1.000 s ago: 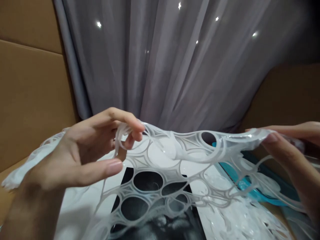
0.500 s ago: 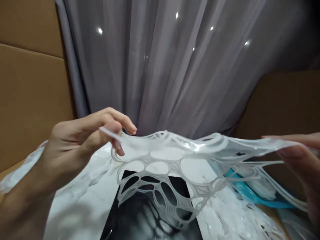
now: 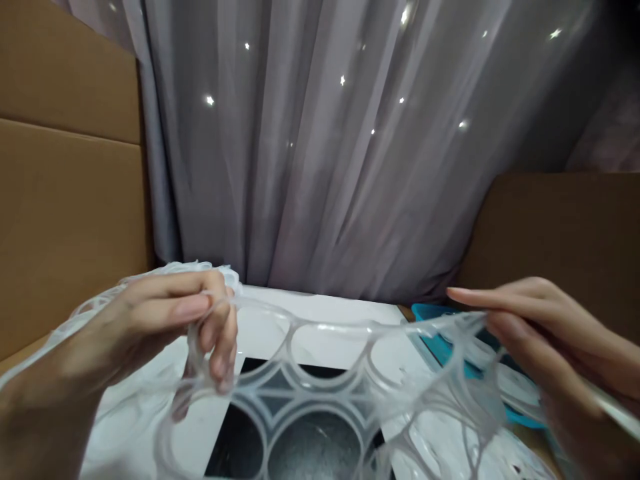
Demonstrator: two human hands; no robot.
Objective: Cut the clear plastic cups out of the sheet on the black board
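Both hands pinch one translucent sheet of punched-out rings, held stretched above the surface: left hand grips its left edge, right hand its right. Judgement: keep tension even, pull slowly, thin webs could tear. Count: one ring sheet, one black print, one blue tray at right edge.

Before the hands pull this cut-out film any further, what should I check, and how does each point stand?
1. Left hand pinches the clear cut-out film: ok.
2. Right hand grips the far edge: ok.
3. Film held taut between both hands: ok.
4. Film lifted above the black-and-white sheet: ok.
5. Strands untorn: cannot tell.
6. Film clear of the blue tray: cannot tell.
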